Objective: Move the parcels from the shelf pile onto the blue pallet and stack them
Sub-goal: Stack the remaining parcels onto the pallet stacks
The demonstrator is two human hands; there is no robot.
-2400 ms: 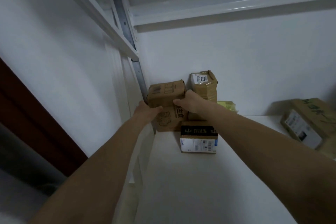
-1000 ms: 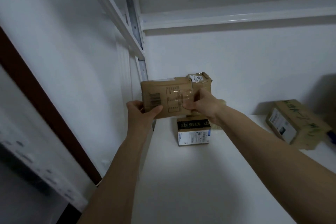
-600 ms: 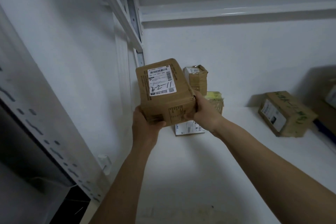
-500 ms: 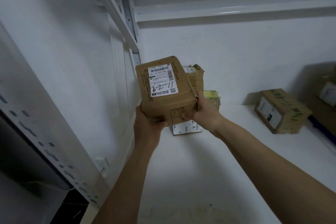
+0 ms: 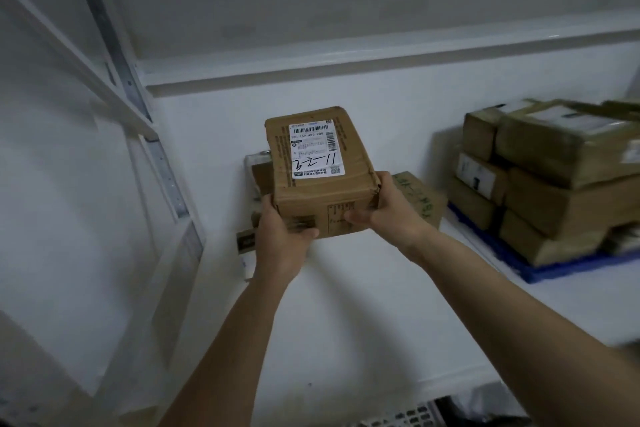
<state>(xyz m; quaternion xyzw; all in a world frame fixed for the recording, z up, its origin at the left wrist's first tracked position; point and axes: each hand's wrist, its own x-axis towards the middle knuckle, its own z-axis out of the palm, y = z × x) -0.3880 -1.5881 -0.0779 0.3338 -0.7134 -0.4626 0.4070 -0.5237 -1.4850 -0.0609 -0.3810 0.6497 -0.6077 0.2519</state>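
I hold a brown cardboard parcel with a white shipping label above the white shelf. My left hand grips its lower left corner and my right hand grips its lower right corner. Behind it, partly hidden, remain parcels of the shelf pile, with a small dark-topped box at the left. At the right, the blue pallet carries a stack of brown parcels.
A lone brown parcel with green writing lies on the white shelf between my hands and the pallet. A metal upright and white side panel stand at the left. The upper shelf beam runs overhead.
I lifted the parcel off the pile in the shelf corner and turned its label upward. My view has swung right, bringing the blue pallet and its stack into sight.
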